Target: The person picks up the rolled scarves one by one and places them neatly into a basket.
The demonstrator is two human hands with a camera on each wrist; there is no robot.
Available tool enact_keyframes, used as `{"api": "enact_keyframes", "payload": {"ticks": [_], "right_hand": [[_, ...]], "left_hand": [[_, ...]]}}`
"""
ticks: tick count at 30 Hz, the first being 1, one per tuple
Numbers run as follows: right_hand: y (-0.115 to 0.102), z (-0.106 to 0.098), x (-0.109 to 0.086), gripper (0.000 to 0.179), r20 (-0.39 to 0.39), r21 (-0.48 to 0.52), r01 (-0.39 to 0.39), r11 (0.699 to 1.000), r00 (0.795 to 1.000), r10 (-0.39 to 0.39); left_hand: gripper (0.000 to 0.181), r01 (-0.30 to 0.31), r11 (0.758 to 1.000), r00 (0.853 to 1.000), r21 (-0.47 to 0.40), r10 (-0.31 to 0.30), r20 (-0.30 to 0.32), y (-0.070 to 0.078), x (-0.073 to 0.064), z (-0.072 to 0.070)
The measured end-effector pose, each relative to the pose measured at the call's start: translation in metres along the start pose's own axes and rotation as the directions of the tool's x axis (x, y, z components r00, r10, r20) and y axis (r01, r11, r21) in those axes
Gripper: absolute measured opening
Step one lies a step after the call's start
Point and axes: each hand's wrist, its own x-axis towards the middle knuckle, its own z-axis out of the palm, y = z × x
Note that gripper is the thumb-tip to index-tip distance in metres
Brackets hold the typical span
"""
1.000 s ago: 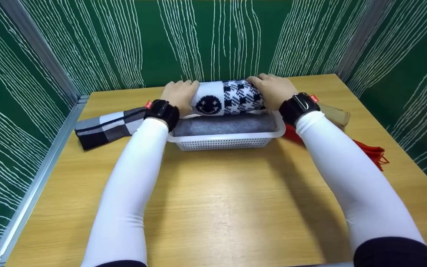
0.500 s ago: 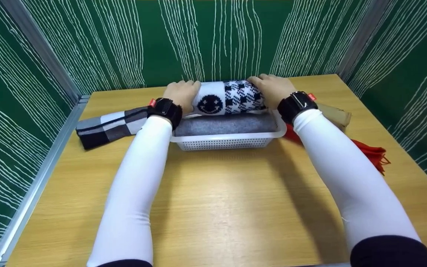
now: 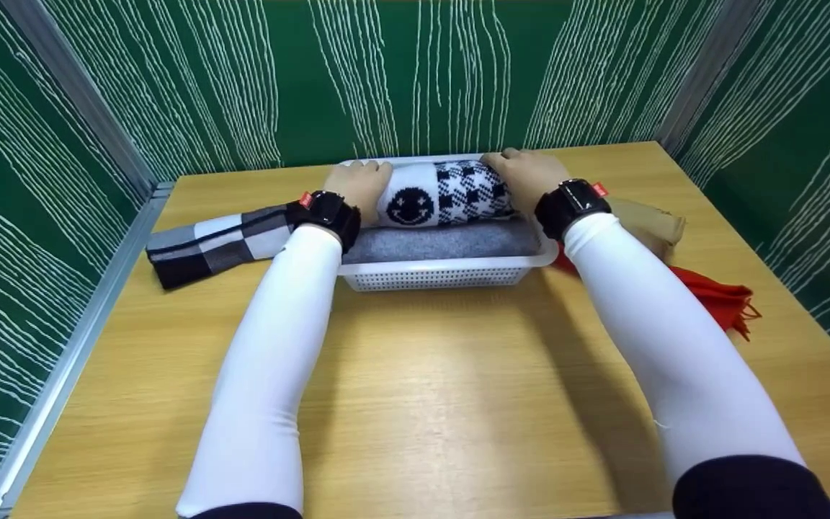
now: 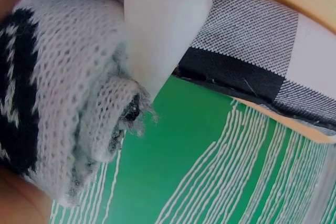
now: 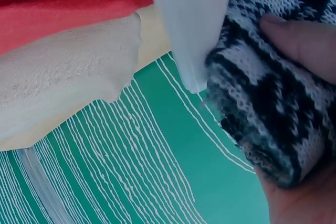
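Observation:
A rolled knitted scarf (image 3: 469, 194), white with a black smiley face and a black check pattern, lies low in a white plastic basket (image 3: 436, 277). My left hand (image 3: 359, 186) grips its left end and my right hand (image 3: 529, 180) its right end. In front of it, in the same basket, is a grey rolled cloth (image 3: 444, 241). The left wrist view shows the frayed end of the knitted roll (image 4: 58, 77) beside the basket wall (image 4: 163, 24). In the right wrist view a thumb (image 5: 304, 43) presses the patterned knit (image 5: 262, 82).
Left of the basket lies a folded black, white and grey checked scarf (image 3: 220, 249). To the right are a beige folded cloth (image 3: 649, 223) and a red fringed scarf (image 3: 721, 295), partly behind the right arm. Green walls with white lines enclose the wooden table (image 3: 429, 404).
Both hands have lowered the knitted scarf slightly into the basket, behind the grey roll. The basket's rear rim now shows behind it.

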Motion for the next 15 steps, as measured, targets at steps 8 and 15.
{"api": "enact_keyframes", "payload": {"ticks": [8, 15], "right_hand": [[-0.002, -0.002, -0.002, 0.091, 0.061, 0.035, -0.028, 0.999, 0.998, 0.026], [-0.004, -0.006, -0.005, 0.095, 0.086, 0.015, 0.0, 1.0, 0.996, -0.001]], "left_hand": [[0.071, -0.011, 0.998, 0.999, -0.068, 0.013, 0.034, -0.007, 0.002, -0.001], [0.075, -0.023, 0.992, 0.999, -0.125, 0.027, 0.028, -0.012, -0.003, -0.007]]}}
